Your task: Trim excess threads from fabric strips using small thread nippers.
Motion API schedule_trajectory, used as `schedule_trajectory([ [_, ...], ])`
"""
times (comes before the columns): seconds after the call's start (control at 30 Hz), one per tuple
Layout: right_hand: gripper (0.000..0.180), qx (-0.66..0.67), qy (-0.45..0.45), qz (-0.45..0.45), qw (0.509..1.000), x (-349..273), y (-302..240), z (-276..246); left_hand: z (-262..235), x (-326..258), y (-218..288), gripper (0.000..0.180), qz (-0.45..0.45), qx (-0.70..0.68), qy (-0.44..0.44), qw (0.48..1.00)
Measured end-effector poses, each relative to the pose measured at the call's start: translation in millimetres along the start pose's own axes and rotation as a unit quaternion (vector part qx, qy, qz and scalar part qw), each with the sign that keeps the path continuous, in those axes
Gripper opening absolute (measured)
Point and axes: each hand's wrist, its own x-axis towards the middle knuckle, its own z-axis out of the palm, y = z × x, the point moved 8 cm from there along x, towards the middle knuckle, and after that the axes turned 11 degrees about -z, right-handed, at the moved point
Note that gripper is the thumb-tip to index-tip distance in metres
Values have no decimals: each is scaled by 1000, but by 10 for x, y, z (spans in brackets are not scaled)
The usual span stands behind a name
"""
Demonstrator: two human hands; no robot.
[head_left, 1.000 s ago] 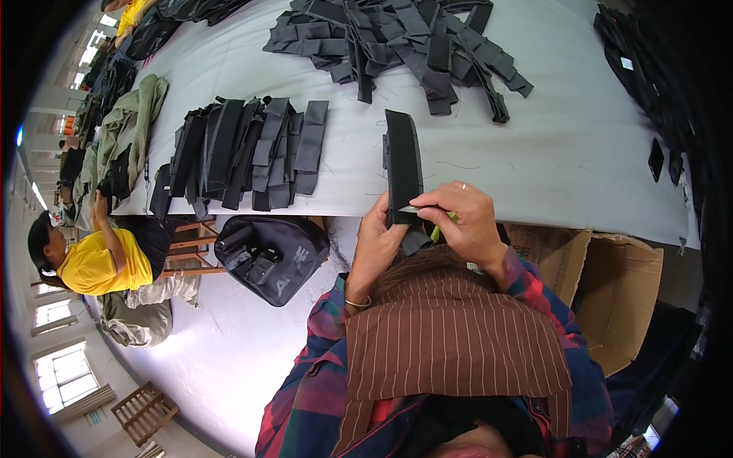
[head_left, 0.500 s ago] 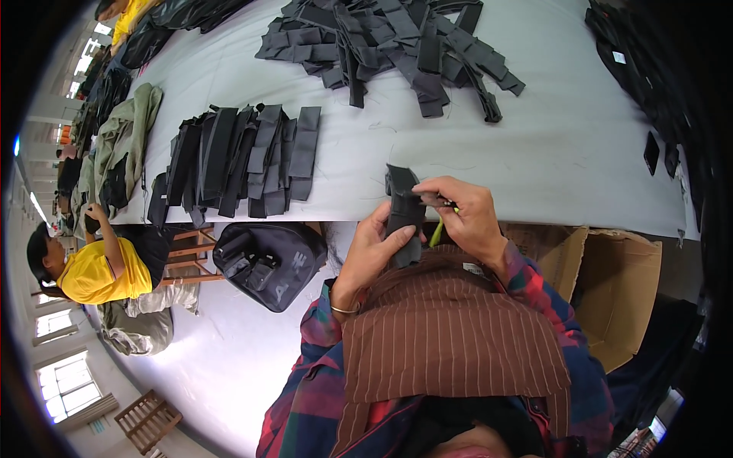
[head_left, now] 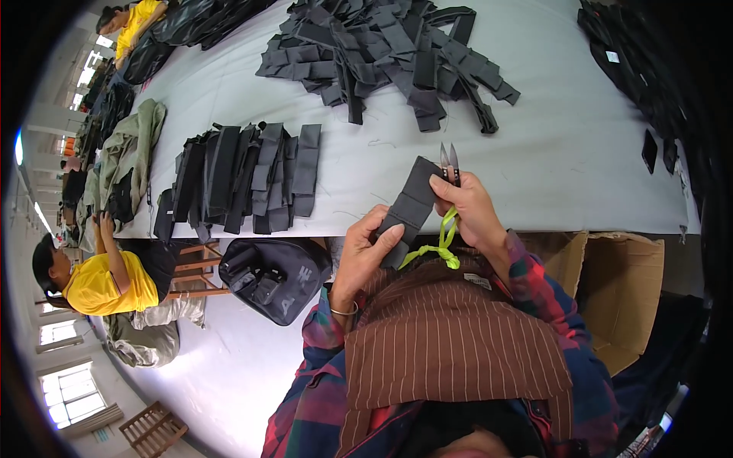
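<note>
The left hand point(head_left: 360, 248) is pinching the lower end of a flat, matte grey strip point(head_left: 412, 200), creased crosswise; the right hand point(head_left: 472, 210) is gripping its upper end plus metal snips point(head_left: 450, 160) (points apart, facing away). The strip is slanting between both hands at the table's point(head_left: 527, 179) near edge. Checking or trimming is apparently under way; the next move is probably calling for taut fabric.

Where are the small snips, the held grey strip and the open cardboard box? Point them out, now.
Small snips point(head_left: 455, 159): head view, on one blade.
Grey strip point(head_left: 414, 201): head view, mid flat face.
Cardboard box point(head_left: 638, 290): head view, on a wall.
</note>
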Motion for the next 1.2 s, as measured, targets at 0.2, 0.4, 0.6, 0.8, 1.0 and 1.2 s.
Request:
schedule_trajectory([
  [0.2, 23, -236, -13, -134, 962, -12, -358, 70, -147, 31, -88, 15, -16, -32, 109, 993],
  [0.4, 25, -369, -45, -204, 906, -216, -554, 204, -202, 52, -75, 17, -32, -59, 115, 991],
  [0.6, 21, -509, -109, -263, 812, -247, -562, 392, -166, 73, -50, 17, -32, -37, 110, 993],
  [0.8, 14, -548, -125, -301, 770, -275, -557, 448, -147, 84, -45, 17, -29, -35, 93, 995],
  [1.0, 16, -565, -141, -320, 747, -300, -571, 470, -129, 72, -87, 16, -50, -71, 78, 993],
  [1.2, 16, -523, -107, -315, 785, -301, -714, 412, -117, 65, -63, 15, -59, -57, 79, 993],
])
